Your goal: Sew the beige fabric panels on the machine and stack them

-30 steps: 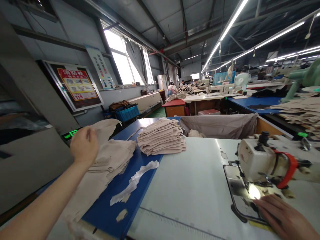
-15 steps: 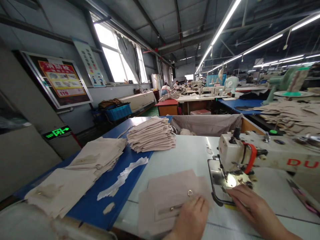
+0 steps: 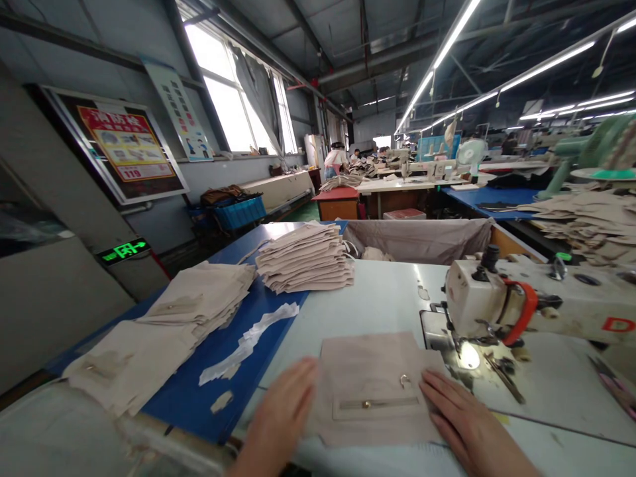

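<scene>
A beige fabric panel (image 3: 370, 361) lies on the pale sewing table in front of me. It has a stitched zipper slot with a small gold zipper pull (image 3: 366, 404) and a metal ring (image 3: 405, 380) above it. My right hand (image 3: 464, 414) rests flat on the panel's right edge, fingers stretched out. At the left edge, my left hand (image 3: 285, 411) is slightly blurred, with its fingers extended; whether it touches the cloth is unclear. The sewing machine head (image 3: 474, 298), its lamp lit, stands just right of the panel. Beside its needle area lies a slim dark tool like tweezers (image 3: 507, 379).
Stacked beige panels (image 3: 305, 258) stand at the table's back left, with more zippered panels (image 3: 163, 338) on the blue surface. A white strip (image 3: 248, 344) lies between. Scissors (image 3: 613, 384) are at the far right. A cloth-lined bin (image 3: 417, 238) sits behind; a person (image 3: 336, 159) is farther off.
My right hand has come away from the needle area onto the panel's right edge. My left hand has moved left, off the zipper. The panel now sits squarer and farther right.
</scene>
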### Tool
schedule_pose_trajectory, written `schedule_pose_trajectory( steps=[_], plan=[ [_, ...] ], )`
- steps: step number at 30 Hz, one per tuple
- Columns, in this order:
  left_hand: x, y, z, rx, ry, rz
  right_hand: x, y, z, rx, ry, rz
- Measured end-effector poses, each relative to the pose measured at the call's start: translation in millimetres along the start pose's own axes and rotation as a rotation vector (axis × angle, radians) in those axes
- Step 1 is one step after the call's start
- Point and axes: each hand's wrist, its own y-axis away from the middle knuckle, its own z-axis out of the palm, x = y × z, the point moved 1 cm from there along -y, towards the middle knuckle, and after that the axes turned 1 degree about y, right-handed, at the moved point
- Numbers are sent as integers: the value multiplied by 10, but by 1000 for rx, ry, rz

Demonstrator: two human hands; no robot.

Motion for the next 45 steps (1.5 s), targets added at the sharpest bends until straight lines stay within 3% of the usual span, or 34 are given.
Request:
schedule_pose_trajectory(
  steps=[2, 4, 7, 14, 27, 45],
  plan=[
    [-611, 78, -243, -59, -116, -278, 2, 20, 2, 28, 36, -14],
    [-1052, 151, -367, -163, -170, -492, 3, 28, 14, 50, 36, -9],
    [-1316, 229, -378, -302, -128, -649, 8, 35, 27, 61, 14, 13],
    [-1183, 236, -319, -253, -104, -651, 15, 60, 0, 67, 40, -6],
    [-1157, 251, -360, -139, -109, -656, 37, 83, 14, 85, 25, -4],
    [-1175, 283, -405, -114, -27, -823, 29, 67, 19, 80, 30, 1]
  ],
)
